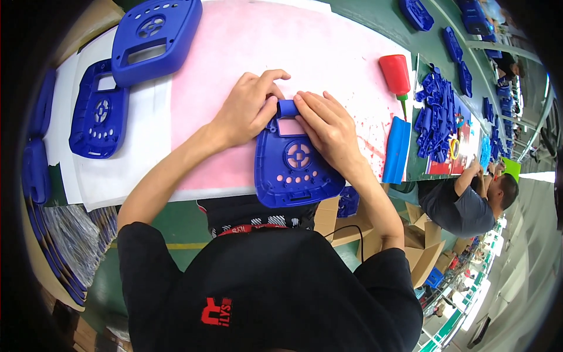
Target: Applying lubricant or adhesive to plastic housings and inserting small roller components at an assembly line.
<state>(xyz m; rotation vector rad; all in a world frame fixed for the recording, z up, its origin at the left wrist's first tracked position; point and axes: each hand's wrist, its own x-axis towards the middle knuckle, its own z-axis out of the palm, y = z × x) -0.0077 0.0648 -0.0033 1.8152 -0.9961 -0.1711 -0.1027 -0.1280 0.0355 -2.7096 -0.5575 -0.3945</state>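
Observation:
A blue plastic housing (299, 190), with a rectangular window, a round vent and a row of holes, lies inner side up at the table's front edge. At its far end sits a small curved blue plastic piece (287, 108). My left hand (251, 108) grips the left of that end, thumb against the curved piece and index finger bent above it. From the other side, my right hand (329, 126) holds the piece and the housing's right edge, fingers close together. Whether the curved piece is fixed to the housing, I cannot tell.
Two more blue housings (176, 53) (82, 126) lie at the left. To the right are a red squeeze bottle (394, 73) with a green nozzle, a curved blue strip (397, 149) and a pile of blue parts (435, 108). A co-worker (463, 202) sits further right. Cardboard boxes (425, 246) stand below.

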